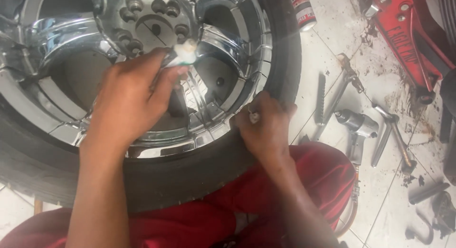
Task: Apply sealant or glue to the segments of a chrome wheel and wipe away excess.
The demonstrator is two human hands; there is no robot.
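left hand (130, 93): closed on white cloth (184, 52), pressed to chrome rim (223, 43), frame centre | right hand (266, 124): clenched around tyre (285, 48) edge, centre right | air wrench (356, 124) lying on floor, right

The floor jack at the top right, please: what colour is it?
Red floor jack, seen in the head view.

Floor: white tiles (327, 53) are showing dark joints and lying under brown grime stains.
Light: even brightness is falling over the floor.
Clutter: a red floor jack (408, 34) and metal tools (361, 129) are lying on the tiles.
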